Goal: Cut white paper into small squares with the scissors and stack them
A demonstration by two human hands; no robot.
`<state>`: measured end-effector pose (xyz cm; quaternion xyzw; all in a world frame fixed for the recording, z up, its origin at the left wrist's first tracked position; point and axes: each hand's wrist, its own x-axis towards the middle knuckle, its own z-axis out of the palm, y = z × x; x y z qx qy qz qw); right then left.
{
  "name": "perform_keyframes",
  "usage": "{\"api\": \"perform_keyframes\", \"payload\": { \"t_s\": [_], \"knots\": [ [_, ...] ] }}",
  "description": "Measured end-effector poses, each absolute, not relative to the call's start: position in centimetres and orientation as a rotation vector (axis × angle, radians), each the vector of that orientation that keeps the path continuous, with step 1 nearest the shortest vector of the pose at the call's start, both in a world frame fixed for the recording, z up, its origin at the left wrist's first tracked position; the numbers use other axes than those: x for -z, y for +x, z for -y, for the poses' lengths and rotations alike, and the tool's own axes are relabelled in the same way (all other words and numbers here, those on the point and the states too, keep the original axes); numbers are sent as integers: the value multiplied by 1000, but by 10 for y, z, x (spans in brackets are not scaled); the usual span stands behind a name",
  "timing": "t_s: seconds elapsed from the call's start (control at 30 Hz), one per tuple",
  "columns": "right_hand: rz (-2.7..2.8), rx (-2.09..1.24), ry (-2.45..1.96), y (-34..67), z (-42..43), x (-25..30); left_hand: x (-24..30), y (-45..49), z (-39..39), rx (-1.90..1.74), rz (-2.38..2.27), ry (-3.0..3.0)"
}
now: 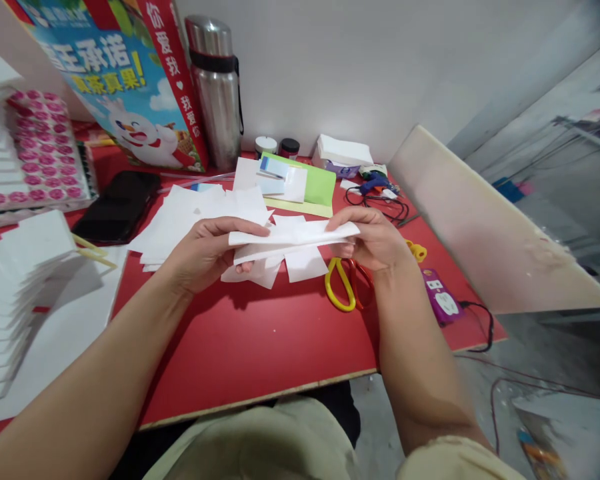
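A folded sheet of white paper (295,239) is stretched between my two hands above the red table. My left hand (213,250) pinches its left end, thumb and fingers on either side of the fold. At the other end, my right hand (375,239) grips the paper the same way. Beneath it lie loose white paper pieces (306,265), partly hidden by the held sheet. Scissors (341,285) with yellow and red handles rest just below my right hand. Behind my left hand is a spread stack of white sheets (180,217).
Folded white cards (25,280) stand fanned at the left, near a black phone (117,207). A steel thermos (215,100) and printed box (130,87) stand behind. A purple power strip (440,297) lies right, beside an upright board (495,227). The table's front edge (260,400) is near my lap.
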<state>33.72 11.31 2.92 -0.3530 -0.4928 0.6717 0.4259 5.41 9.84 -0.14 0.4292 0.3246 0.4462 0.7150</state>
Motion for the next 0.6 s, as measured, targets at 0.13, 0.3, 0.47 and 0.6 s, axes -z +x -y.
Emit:
{"api": "perform_keyframes", "payload": {
  "t_s": [0.13,0.3,0.47,0.6],
  "knots": [
    [1210,-1669,-849,338,-114,-32,-1,50,-98,-974,-651,1043],
    [1252,-1613,-872,333,-114,-33,-5,47,-97,-934,-643,1212],
    [1374,-1307,-1077,321,-111,-24,-5,49,-96,-810,-868,1347],
    [1449,-1288,-1077,317,-106,-27,-10,50,-95,-627,-790,1266]
  ]
}}
